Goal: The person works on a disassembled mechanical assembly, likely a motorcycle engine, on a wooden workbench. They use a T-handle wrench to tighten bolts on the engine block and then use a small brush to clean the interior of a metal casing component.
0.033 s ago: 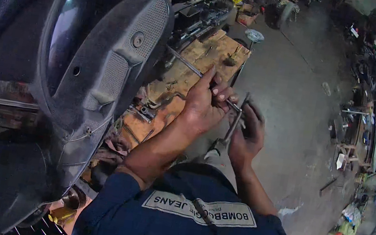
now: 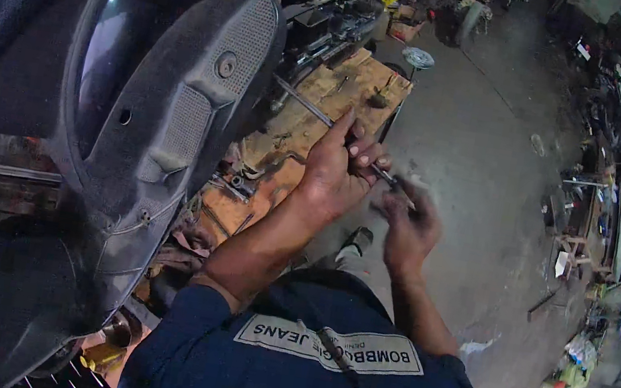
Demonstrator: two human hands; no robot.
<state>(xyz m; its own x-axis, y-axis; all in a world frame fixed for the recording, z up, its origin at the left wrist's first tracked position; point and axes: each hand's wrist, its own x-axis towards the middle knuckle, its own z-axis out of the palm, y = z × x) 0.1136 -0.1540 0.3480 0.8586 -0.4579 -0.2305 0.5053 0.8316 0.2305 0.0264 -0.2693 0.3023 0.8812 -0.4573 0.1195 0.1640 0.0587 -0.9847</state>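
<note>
A long steel T-handle wrench [image 2: 308,104] slants from beside the dark textured plastic panel [image 2: 185,121] on the left down toward the middle. My left hand [image 2: 330,171] is wrapped round its shaft, thumb pointing up along it. At the near end, my right hand [image 2: 412,230] is closed about the cross handle, its fingers smeared by motion. Only a short piece of the cross handle shows between those fingers. The wrench's far tip is hidden behind the panel's edge.
Below the shaft stands a worn wooden bench [image 2: 327,87] with loose metal parts and tools. A round wire-topped stand [image 2: 418,58] is beyond it. Cluttered shelving and parts line the right side. A shoe [image 2: 358,240] shows on the floor below my hands.
My right hand has swung round with the cross handle, which stood out plainly before and is now mostly covered by blurred fingers. My left hand stays in place on the shaft.
</note>
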